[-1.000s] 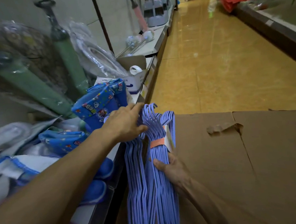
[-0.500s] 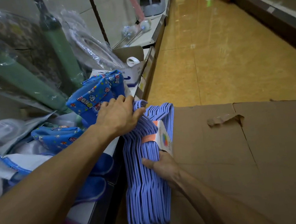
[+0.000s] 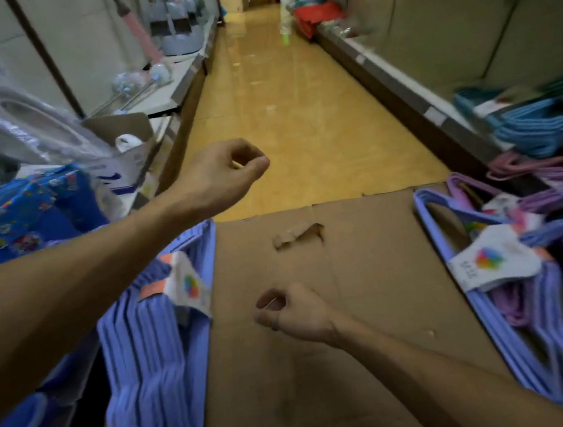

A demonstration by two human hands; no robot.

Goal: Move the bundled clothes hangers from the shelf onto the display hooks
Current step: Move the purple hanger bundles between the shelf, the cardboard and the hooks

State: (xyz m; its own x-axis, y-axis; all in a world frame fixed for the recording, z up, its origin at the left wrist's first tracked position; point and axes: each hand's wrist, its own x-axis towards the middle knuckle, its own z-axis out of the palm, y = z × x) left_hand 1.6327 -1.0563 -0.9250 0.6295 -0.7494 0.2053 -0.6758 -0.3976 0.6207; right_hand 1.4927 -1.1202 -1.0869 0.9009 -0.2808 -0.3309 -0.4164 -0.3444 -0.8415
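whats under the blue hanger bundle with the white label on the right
The blue hanger bundle lies on the flattened cardboard. Through its open triangle, bare cardboard shows. Purple hangers look tucked among or beneath it; which one cannot be told. Whatever is under the white label is hidden.

Almost nothing here can be read. The white box on the left shelf carries a dark blue swoosh mark and a blue stripe below it; no letters on it can be made out. The white paper tag round the left bundle of hangers shows a round many-coloured emblem, with no legible words. The white tag on the right bundle of hangers bears the same coloured emblem and, at its left edge, a few small dark characters too blurred to read. The blue printed fabric on the left shelf has cartoon patches whose lettering is too smeared to tell.
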